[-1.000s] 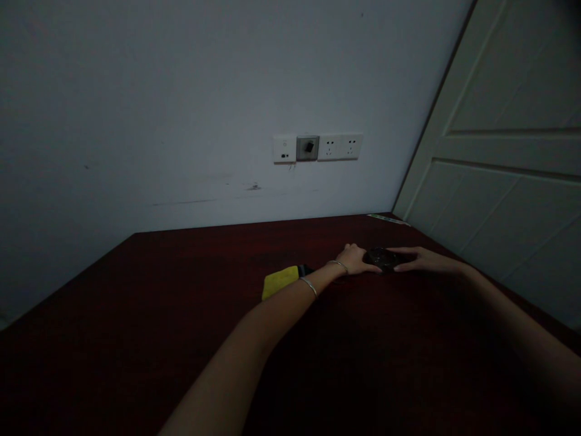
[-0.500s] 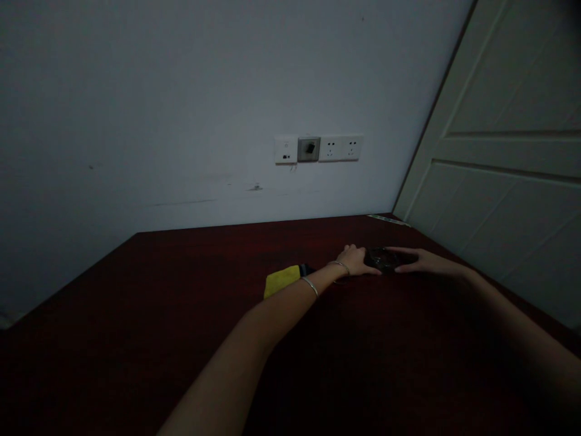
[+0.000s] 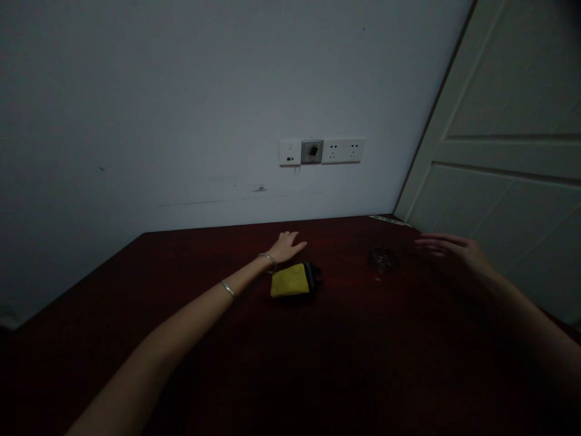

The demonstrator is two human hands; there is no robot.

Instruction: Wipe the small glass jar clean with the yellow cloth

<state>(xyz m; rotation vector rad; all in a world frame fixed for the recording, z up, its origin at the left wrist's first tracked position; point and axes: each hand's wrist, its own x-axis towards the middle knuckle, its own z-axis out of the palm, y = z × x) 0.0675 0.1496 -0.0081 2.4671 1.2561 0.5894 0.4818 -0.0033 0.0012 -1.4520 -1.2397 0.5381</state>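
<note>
my left grip [image 3: 285, 246] is open and empty, fingers stretched flat, low over the desk [image 3: 181, 339] just past the far edge of the yellow pouch [image 3: 290, 281]; i cannot tell if it touches the wood. my right grip [image 3: 451, 251] is open too, fingers spread, holding nothing, near the right of the small dark round thing [image 3: 382, 259], which sits right of the pouch.

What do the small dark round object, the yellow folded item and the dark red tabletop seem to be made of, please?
Small dark round object: perhaps glass, faint glints; too dim to tell.
Yellow folded item: soft matte fabric, limp folds.
Dark red tabletop: wood or veneer, smooth, low sheen.
</note>
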